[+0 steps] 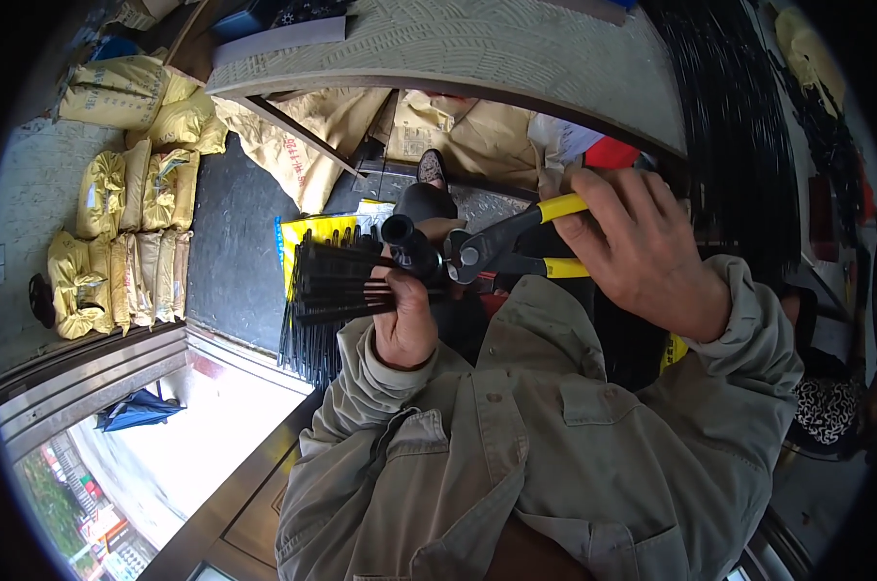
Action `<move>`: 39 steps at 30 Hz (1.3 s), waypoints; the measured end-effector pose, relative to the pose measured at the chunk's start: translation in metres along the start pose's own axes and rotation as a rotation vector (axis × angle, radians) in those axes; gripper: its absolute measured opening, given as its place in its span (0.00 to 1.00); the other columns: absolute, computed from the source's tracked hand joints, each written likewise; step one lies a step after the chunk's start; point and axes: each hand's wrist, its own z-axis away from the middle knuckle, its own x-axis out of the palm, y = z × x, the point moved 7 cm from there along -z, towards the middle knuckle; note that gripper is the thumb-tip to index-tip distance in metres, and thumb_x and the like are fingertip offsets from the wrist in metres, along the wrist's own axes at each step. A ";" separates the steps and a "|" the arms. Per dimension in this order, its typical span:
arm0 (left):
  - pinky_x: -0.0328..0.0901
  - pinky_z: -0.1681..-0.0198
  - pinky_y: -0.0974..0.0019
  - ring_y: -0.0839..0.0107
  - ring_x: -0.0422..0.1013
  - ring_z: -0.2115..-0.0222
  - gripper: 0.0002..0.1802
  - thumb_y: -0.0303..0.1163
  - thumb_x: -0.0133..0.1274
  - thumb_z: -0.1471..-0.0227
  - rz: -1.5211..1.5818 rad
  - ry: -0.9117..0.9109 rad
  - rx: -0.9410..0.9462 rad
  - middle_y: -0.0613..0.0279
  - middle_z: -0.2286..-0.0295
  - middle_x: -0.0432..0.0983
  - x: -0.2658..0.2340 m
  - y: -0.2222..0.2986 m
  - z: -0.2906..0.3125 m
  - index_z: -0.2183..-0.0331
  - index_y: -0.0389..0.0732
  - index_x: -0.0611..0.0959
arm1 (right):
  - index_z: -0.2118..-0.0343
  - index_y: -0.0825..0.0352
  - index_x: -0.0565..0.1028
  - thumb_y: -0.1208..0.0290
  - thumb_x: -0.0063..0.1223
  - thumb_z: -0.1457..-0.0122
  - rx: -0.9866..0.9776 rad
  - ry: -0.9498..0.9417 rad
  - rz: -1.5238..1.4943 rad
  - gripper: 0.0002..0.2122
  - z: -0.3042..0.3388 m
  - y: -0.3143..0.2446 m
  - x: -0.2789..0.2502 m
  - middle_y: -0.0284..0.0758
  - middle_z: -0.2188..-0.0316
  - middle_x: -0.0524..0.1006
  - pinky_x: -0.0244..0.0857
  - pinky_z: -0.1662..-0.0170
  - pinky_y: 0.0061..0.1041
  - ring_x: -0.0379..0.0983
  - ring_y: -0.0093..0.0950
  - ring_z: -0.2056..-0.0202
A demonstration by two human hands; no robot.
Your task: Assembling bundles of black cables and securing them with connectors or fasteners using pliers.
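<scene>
My left hand (408,329) is closed round a bunch of thin black rods (337,281), which fan out to the left. Just above its thumb a black tube-shaped piece (409,244) shows its round open end. My right hand (642,242) grips a pair of cutters with yellow handles (516,240), one handle above the other and spread apart. The dark jaws meet the right side of the black piece; whether they bite on it is too small to tell. More rods hang below the bunch, in front of a yellow bag (307,242).
A pale worktable (516,48) spans the far side, with large brown paper sacks (293,136) beneath it. Filled yellow sacks (99,194) are stacked along the left wall. Long black strands (738,116) hang at the right. A doorway (206,416) opens at lower left.
</scene>
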 end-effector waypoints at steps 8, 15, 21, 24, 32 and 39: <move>0.58 0.78 0.76 0.78 0.63 0.82 0.46 0.68 0.31 0.55 -0.034 0.044 -0.086 0.62 0.80 0.69 -0.009 -0.013 0.007 0.60 0.31 0.72 | 0.67 0.69 0.71 0.76 0.48 0.54 -0.053 -0.131 -0.409 0.09 0.004 -0.014 0.032 0.38 0.63 0.64 0.62 0.60 0.32 0.67 0.33 0.63; 0.58 0.76 0.75 0.78 0.62 0.82 0.45 0.69 0.30 0.56 0.137 -0.147 -0.066 0.62 0.82 0.67 -0.012 -0.021 0.011 0.64 0.32 0.73 | 0.65 0.68 0.66 0.77 0.46 0.50 -0.153 -0.495 -1.212 0.09 0.009 -0.005 0.033 0.37 0.65 0.66 0.64 0.64 0.28 0.69 0.28 0.66; 0.57 0.80 0.71 0.74 0.61 0.84 0.41 0.68 0.28 0.54 -0.010 -0.113 0.041 0.62 0.85 0.65 -0.001 -0.015 0.010 0.65 0.35 0.70 | 0.66 0.66 0.62 0.77 0.43 0.47 0.121 -0.970 -1.502 0.06 0.009 -0.001 0.029 0.34 0.74 0.70 0.62 0.77 0.23 0.69 0.23 0.80; 0.57 0.80 0.71 0.74 0.61 0.85 0.41 0.66 0.27 0.53 -0.067 -0.127 0.059 0.62 0.85 0.65 0.000 -0.015 0.006 0.64 0.34 0.70 | 0.66 0.66 0.62 0.76 0.43 0.46 0.062 -0.943 -1.395 0.06 0.004 0.002 0.032 0.34 0.76 0.71 0.61 0.79 0.23 0.69 0.23 0.81; 0.58 0.77 0.74 0.76 0.62 0.83 0.36 0.61 0.33 0.49 0.037 0.150 0.052 0.62 0.83 0.67 -0.020 -0.027 -0.017 0.63 0.33 0.70 | 0.66 0.66 0.62 0.68 0.49 0.48 0.102 -0.315 -0.961 0.12 -0.013 0.041 0.055 0.38 0.74 0.70 0.62 0.71 0.28 0.70 0.34 0.73; 0.60 0.75 0.70 0.73 0.63 0.82 0.25 0.51 0.38 0.46 -0.119 0.233 0.311 0.62 0.82 0.66 -0.001 -0.003 -0.015 0.66 0.35 0.69 | 0.61 0.67 0.65 0.64 0.54 0.53 0.509 0.122 -0.076 0.19 -0.014 0.126 0.090 0.41 0.66 0.71 0.64 0.63 0.31 0.69 0.39 0.65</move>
